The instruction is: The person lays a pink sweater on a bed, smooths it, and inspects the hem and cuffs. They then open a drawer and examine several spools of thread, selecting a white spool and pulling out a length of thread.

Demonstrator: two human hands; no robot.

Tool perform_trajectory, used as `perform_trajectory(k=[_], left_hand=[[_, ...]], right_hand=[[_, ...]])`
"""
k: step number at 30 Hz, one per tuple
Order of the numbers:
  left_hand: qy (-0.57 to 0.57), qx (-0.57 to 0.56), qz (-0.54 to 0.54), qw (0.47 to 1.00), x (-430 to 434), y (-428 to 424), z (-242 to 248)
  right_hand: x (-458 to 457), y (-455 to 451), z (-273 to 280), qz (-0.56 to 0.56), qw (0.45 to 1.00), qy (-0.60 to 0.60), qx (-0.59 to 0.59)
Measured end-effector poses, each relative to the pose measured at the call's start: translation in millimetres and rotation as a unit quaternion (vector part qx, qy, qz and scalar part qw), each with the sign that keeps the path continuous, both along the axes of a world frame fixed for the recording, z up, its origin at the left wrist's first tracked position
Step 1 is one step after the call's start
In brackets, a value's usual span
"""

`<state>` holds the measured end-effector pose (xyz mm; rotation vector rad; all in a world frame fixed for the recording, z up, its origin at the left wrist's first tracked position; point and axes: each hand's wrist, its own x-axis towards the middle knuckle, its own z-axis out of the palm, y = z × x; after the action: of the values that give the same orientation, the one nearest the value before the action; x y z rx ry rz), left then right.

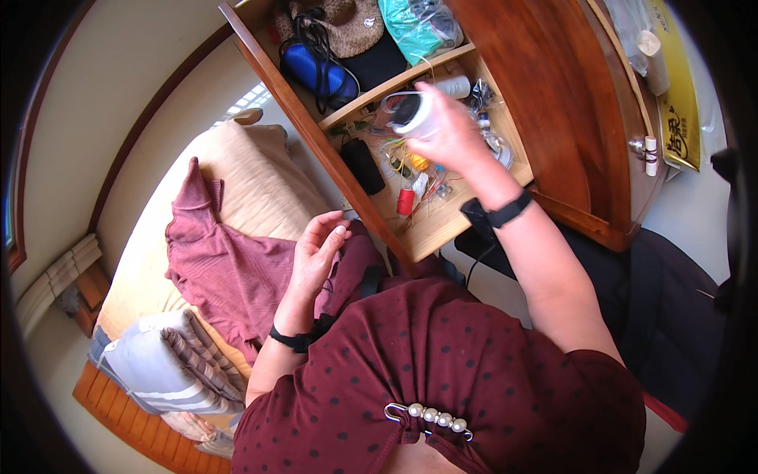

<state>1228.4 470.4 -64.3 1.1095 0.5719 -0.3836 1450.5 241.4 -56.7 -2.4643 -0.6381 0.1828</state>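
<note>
My right hand (453, 133) is blurred and grips a translucent white plastic container (421, 118) with something black inside, over the front compartment of an open wooden drawer (441, 222). Below and around it lie a red thread spool (405, 202), a yellow thread ball (419, 162), a white thread spool (455, 87), loose coloured threads and a black case (362, 166). My left hand (323, 249) is raised beside the drawer front, fingers apart and slightly curled, holding nothing. Beneath it, my trousers and a mauve knitted garment (254, 260) show.
The drawer's other compartment holds a blue object (320, 74) with a black cord, a brown knitted item (349, 26) and a green plastic bag (414, 29). A bed with a beige pillow (254, 183) and folded grey bedding (169, 361) stands at left. The wooden cabinet top (545, 106) lies right.
</note>
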Motion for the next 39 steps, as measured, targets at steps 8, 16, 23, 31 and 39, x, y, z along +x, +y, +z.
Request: perform_trajectory(k=[8,16,23,31,39], left_hand=[[-0.001,0.000,0.002,1.000,0.6,-1.6,-3.0],[0.012,-0.014,0.011,1.000,4.2,-2.1,0.7],[0.000,-0.015,0.005,1.000,4.5,-7.0,-1.8],[-0.078,0.038,-0.018,0.996,13.7,-17.9,5.9],[-0.149,0.131,-0.096,0.975,48.9,-33.4,41.9]], right_hand=[[-40.0,-61.8,47.1,0.097,0.980,0.153,-0.085],[-46.1,-49.1,33.3,-0.026,0.976,0.217,0.014],[-33.1,-59.8,33.3,-0.233,0.761,0.486,0.361],[-38.5,-54.2,32.1,-0.222,0.637,0.562,0.479],[-51.0,-44.5,37.2,-0.169,0.603,0.579,0.521]])
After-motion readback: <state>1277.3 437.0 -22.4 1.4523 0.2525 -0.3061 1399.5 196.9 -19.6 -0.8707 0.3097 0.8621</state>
